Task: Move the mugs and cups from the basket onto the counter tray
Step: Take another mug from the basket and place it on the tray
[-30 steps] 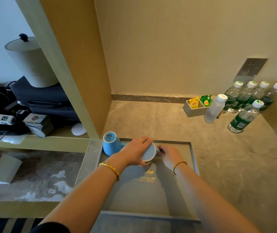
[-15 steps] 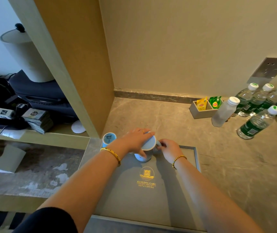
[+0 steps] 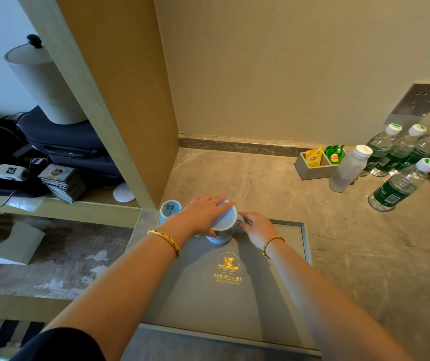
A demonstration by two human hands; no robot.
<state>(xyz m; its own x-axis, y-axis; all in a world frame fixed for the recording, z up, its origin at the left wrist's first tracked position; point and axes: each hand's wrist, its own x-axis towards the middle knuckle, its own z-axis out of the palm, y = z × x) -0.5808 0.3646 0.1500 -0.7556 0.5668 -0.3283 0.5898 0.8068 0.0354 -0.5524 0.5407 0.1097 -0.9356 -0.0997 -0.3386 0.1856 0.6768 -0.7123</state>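
Your marble-veined counter (image 3: 273, 183) carries a flat grey rectangular tray (image 3: 281, 287) with a gold logo. At the tray's 11 o'clock corner stands an upturned blue mug (image 3: 170, 210); just at its 3 o'clock is a second blue mug (image 3: 223, 225), upside down, base tilted toward you. Your left hand (image 3: 203, 214) curls around its body; your right hand (image 3: 256, 227) pinches the handle, which points to 3 o'clock. Plastic water bottles (image 3: 401, 183) cluster at 2 o'clock.
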